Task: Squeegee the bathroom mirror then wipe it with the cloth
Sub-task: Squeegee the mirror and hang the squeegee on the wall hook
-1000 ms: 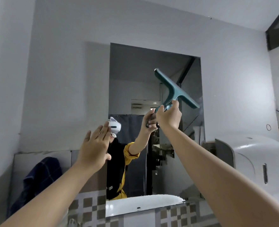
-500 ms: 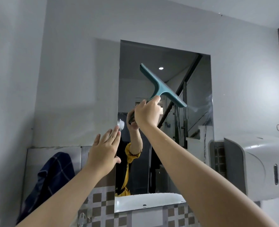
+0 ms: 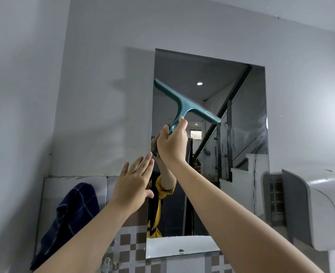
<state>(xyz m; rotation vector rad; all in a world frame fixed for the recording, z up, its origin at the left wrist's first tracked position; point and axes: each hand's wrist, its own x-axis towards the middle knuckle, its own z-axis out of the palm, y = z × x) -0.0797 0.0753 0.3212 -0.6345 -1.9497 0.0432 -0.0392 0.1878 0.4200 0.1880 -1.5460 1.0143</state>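
A tall frameless mirror (image 3: 241, 91) hangs on the grey wall ahead. My right hand (image 3: 172, 144) grips the handle of a teal squeegee (image 3: 184, 103), whose blade lies tilted against the glass, its left end at the mirror's left edge, about a quarter of the way down. Wet streaks show on the glass to the right of the blade. My left hand (image 3: 135, 180) is raised with flat, spread fingers at the mirror's left edge and holds nothing. A dark blue checked cloth (image 3: 72, 213) hangs on the wall at lower left.
A white wall dispenser (image 3: 320, 209) juts out at the right, beside the mirror's lower half. Brown-and-white checked tiles (image 3: 129, 249) run below the mirror. A small metal hook (image 3: 107, 263) sits low on the tiles. The mirror reflects a white basin rim, a staircase and my arm.
The squeegee has slid left across the glass until its blade end reaches the mirror's left edge. My left hand has stayed by the mirror's left edge. The view has shifted left.
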